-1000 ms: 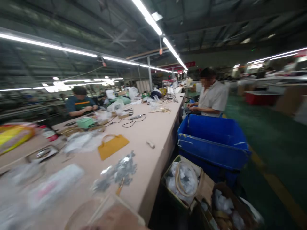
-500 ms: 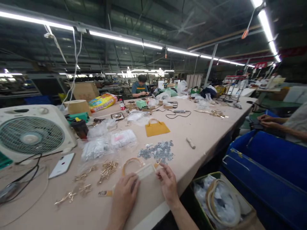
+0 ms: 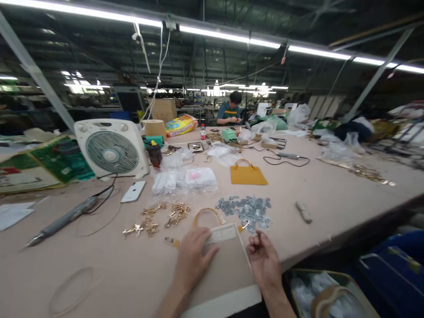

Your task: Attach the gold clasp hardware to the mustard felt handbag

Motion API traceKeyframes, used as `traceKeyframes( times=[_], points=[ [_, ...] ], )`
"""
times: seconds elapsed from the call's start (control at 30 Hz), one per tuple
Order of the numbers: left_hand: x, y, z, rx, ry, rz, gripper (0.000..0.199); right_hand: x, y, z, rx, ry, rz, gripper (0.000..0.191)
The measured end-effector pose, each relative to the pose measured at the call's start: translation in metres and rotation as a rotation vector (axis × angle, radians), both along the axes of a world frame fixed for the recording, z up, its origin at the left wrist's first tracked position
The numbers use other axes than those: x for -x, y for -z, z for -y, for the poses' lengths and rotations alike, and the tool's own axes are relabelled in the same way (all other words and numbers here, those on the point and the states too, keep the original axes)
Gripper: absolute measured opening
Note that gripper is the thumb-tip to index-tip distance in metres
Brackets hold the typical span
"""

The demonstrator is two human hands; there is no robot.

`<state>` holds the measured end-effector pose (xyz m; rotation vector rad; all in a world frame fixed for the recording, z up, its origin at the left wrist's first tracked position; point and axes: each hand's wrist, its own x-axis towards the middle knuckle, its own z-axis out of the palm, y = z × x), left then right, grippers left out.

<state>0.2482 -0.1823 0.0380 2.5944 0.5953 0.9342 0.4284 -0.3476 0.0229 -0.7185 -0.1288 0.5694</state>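
A beige bag panel [image 3: 228, 265] lies on the table in front of me, with a tan looped handle [image 3: 207, 213] at its far edge. Short tan straps with gold metal ends [image 3: 243, 225] stick out on both sides. My left hand [image 3: 197, 258] rests on the panel's left part, fingers stretched out and thumb apart. Beside the right edge, my right hand [image 3: 266, 263] is turned partly palm up with its fingers curled together; whatever may be in them is hidden. Flat grey metal pieces [image 3: 247, 207] are scattered just beyond the panel. Gold metal fittings [image 3: 177, 214] lie in small heaps to its left.
A mustard bag piece [image 3: 248, 174] lies farther back. Plastic-wrapped packs [image 3: 185, 180], a white phone [image 3: 133, 191], a fan [image 3: 112, 148] and a grey pen-shaped tool [image 3: 66, 221] occupy the left. A blue bin [image 3: 394, 278] stands off the table's right edge. Another person [image 3: 230, 110] works across the table.
My view has swung left, bringing the pen-shaped tool fully into sight. My right hand has come off the panel's upper right corner and turned palm up; my left hand stays on the panel.
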Motion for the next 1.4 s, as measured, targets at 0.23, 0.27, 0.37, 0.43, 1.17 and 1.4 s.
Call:
traceKeyframes(
  times=[0.23,0.27,0.37,0.43,1.17,1.4],
  points=[
    [-0.011,0.017,-0.016,-0.112,0.011,0.083,0.037,-0.103,0.002,0.013,0.53,0.316,0.495,0.044],
    [-0.012,0.017,-0.016,-0.122,0.007,0.09,0.037,-0.119,0.002,0.017,0.63,0.324,0.591,0.046],
    [-0.013,0.016,-0.017,-0.137,0.0,0.1,0.037,-0.152,0.004,0.028,0.836,0.284,0.87,0.044],
    [-0.014,0.017,-0.018,-0.134,0.004,0.1,0.037,-0.164,0.005,0.032,0.9,0.217,1.04,0.038],
    [-0.011,-0.014,0.003,0.054,0.089,-0.064,0.051,-0.152,0.011,0.036,0.968,0.174,0.956,0.052],
    [0.005,-0.012,-0.009,0.121,0.027,-0.084,0.056,-0.146,0.017,0.038,0.98,0.227,0.875,0.059]
  ],
)
